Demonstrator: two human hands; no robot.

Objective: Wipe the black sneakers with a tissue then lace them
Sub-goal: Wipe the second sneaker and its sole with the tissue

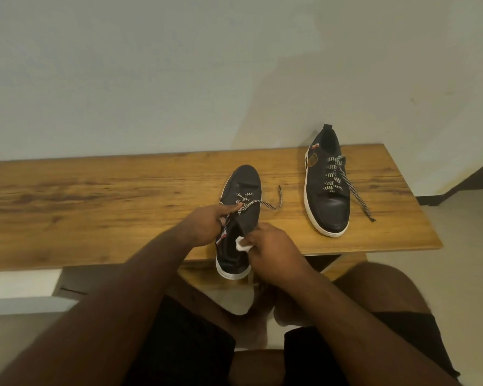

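A black sneaker with a white sole (241, 188) lies on the wooden table (95, 196), toe pointing away, heel hanging over the near edge. My left hand (207, 227) grips its left side near the collar, the index finger reaching to the checkered lace (262, 203), which trails loose to the right. My right hand (268, 243) pinches a small white tissue (243, 244) against the shoe's opening. A second black sneaker (328, 196) rests to the right, toe toward me, laced with loose ends.
A plain pale wall rises behind the table. The table's right end (418, 207) drops to a light floor. My knees and dark shorts (402, 330) sit below the near edge, beside a lower wooden shelf (207, 277).
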